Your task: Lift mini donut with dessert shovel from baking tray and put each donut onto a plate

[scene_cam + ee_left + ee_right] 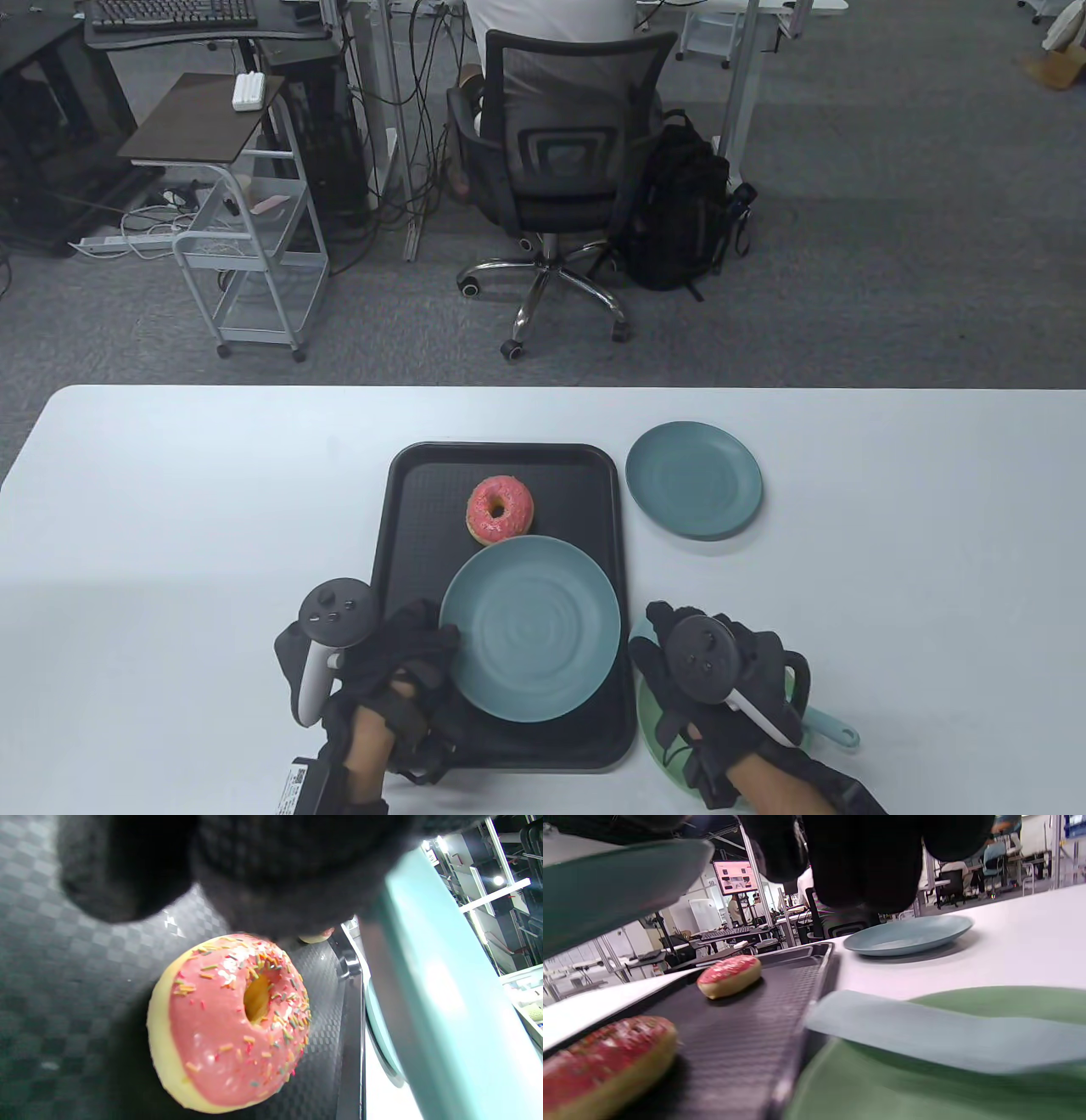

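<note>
Black-gloved and curled, pinches the rim of a teal plate (530,628) with the left hand (399,658), holding it raised over the near half of the baking tray (407,509), probably as a landing spot close to the pick. Hides the near donut (229,1022) from above; sits flat, pink icing up, on the tray under that plate. Shows the far donut (501,509) uncovered further up the tray.

Rests the right hand (721,679) over the dessert shovel (836,732) on a green plate (657,751) just beside the tray; cannot tell whether clasped or merely covered. Lies lengthwise left to right, blade toward the tray, handle poking out rightward. Leaves a second teal plate (694,491) bare on the counter (170,509).
</note>
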A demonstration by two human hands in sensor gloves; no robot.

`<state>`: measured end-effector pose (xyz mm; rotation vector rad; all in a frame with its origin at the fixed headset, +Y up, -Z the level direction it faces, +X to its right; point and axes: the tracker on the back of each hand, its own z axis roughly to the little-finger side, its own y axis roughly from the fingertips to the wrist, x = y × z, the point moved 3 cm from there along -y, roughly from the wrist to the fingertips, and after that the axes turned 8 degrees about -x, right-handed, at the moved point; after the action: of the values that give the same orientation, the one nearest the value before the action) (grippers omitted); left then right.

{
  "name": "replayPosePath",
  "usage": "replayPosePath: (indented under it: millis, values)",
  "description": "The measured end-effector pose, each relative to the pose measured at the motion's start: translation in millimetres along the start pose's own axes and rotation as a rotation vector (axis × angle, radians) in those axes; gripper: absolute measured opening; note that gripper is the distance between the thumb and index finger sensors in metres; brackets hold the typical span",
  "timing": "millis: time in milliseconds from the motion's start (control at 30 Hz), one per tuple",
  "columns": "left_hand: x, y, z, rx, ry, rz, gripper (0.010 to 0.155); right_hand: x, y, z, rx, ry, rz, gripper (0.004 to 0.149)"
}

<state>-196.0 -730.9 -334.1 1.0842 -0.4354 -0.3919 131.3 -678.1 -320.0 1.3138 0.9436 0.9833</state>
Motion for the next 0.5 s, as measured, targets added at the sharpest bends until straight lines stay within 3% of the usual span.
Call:
replayPosePath:
  millis: [200,333,500]
  values:
    - [0,0,0,0.007,0.009,0.012,0.049,-6,-10,-18,-0.011,-0.084,-0.002,0.059]
    - [0,0,0,0.007,0.009,0.014,0.049,-4,-13,-17,-0.041,-0.143,0.026,0.045]
    - [0,1,-2,0.02,-0.024,-0.005,0.049,1,-17,-15,-0.063,-0.234,0.014,0.041]
